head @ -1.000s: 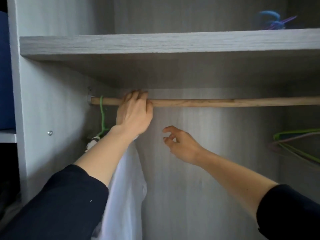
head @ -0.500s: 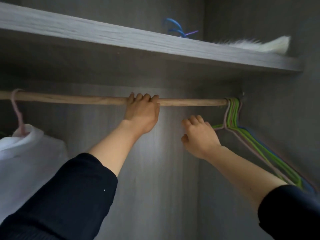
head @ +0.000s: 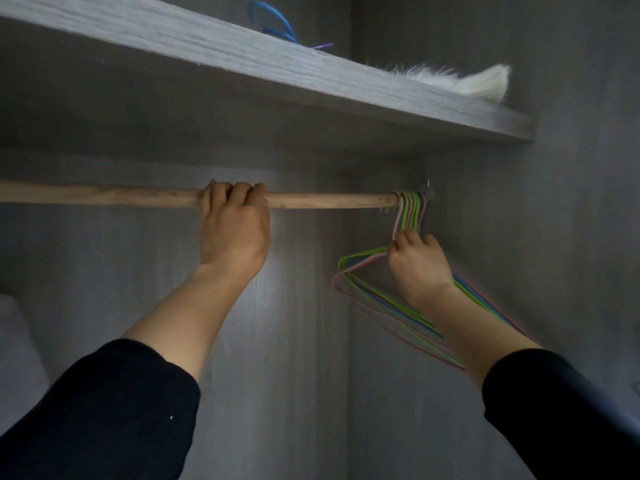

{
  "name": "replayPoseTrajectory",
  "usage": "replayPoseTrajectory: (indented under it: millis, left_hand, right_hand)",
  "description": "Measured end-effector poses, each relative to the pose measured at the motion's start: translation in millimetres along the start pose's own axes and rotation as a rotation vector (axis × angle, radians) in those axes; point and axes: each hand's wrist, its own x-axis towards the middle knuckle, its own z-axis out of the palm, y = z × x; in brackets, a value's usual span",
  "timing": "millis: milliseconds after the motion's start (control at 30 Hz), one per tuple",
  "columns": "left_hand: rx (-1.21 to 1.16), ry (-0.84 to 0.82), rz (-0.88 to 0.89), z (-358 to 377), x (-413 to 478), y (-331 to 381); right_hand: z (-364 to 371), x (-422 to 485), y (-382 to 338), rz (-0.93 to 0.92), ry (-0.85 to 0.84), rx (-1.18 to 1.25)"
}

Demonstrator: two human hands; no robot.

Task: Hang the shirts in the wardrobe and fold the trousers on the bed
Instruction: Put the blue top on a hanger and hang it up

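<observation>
Inside the grey wardrobe a wooden rail (head: 329, 201) runs across below the shelf. My left hand (head: 234, 226) grips the rail near its middle, fingers curled over the top. At the rail's right end hang several thin hangers (head: 367, 289) in green, pink and blue. My right hand (head: 417, 265) holds them just below their hooks, fingers curled round the necks. A pale edge of a hung white shirt (head: 15, 344) shows at the far left. No trousers or bed are in view.
The grey shelf (head: 311, 77) sits right above the rail and carries blue and purple hangers (head: 273, 24) and a white furry thing (head: 460, 81). The wardrobe's right side wall (head: 571, 237) stands close beside the hangers.
My view swung right, so the white shirt slid to the left edge. My right hand rose to the right and took hold of the hangers; my left hand kept gripping the rail.
</observation>
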Motion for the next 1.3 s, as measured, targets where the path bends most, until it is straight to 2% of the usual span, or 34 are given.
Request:
replayPoseTrajectory:
  millis: [167, 267, 500, 633, 767, 1000, 1133, 1300]
  left_hand:
    - [-0.003, 0.021, 0.005, 1, 0, -3]
    - [-0.019, 0.024, -0.003, 1, 0, -2]
    - [-0.009, -0.013, -0.005, -1, 0, -3]
    - [-0.023, -0.059, 0.013, -5, 0, -4]
    - [-0.056, -0.192, 0.03, -17, -1, -3]
    - [-0.281, -0.343, -0.038, -32, -54, 28]
    - [-0.514, -0.505, -0.044, -29, -119, 66]
    - [-0.828, -0.693, -0.029, -51, -201, 137]
  right_hand:
    - [-3, 9, -4, 0.005, -0.01, -0.052]
    - [-8, 12, -2, 0.008, -0.042, 0.016]
    - [-28, 28, 2, 0.345, -0.063, 0.784]
    - [-36, 35, -13, 0.386, -0.123, 1.121]
    - [-38, 14, -34, 0.367, -0.147, 1.117]
    - [-53, -78, -41, 0.306, -0.315, 1.05]
    - [-53, -146, -34, 0.403, -0.429, 1.004]
    - [-50, -251, -7, 0.608, -0.584, 0.983]
